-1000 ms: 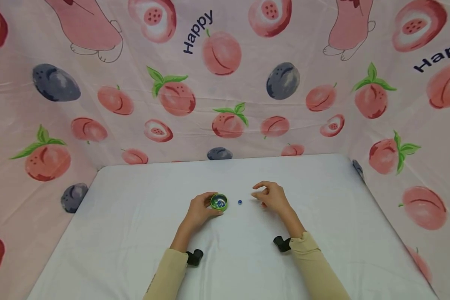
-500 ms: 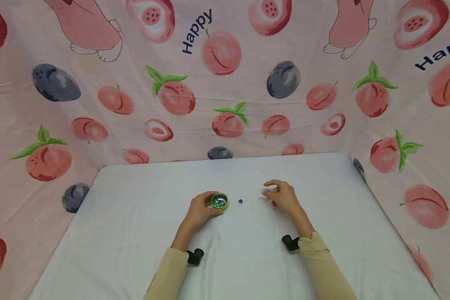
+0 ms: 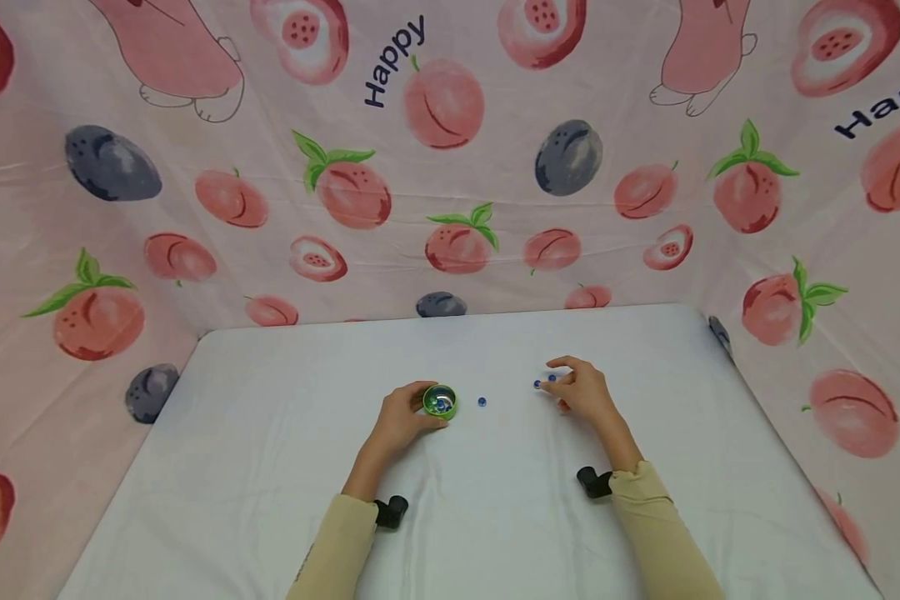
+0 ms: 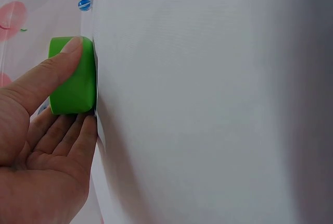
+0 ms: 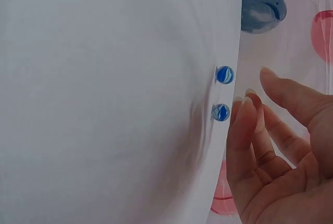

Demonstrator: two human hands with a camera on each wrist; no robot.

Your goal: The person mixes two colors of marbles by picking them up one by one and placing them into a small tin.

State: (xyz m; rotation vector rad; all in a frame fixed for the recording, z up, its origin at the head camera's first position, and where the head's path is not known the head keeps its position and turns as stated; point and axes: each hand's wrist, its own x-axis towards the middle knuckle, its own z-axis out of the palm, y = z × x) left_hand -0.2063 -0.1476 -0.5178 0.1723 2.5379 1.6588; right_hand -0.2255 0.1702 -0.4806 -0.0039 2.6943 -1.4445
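Observation:
My left hand (image 3: pixel 403 423) grips a small green bowl (image 3: pixel 427 412), thumb on the near side and fingers round the far side. Blue marbles (image 3: pixel 440 404) lie inside it. In the left wrist view the bowl (image 4: pixel 73 86) stands upright on the white cloth. A single blue marble (image 3: pixel 482 402) sits just right of the bowl. Farther right, my right hand (image 3: pixel 587 392) hovers with thumb and fingers apart and nothing between them. Two glass marbles with blue swirls (image 5: pixel 225 75) (image 5: pixel 221 112) rest on the cloth right at its fingertips.
A white cloth (image 3: pixel 307 367) covers the table. Behind and at both sides hangs a pink curtain (image 3: pixel 495 183) printed with fruit. Black wrist cameras (image 3: pixel 392 512) (image 3: pixel 593 482) sit at both sleeve cuffs.
My right hand has moved right, away from the bowl and the single marble. Two marbles it hid before now show at its fingertips. My left hand keeps its grip on the bowl.

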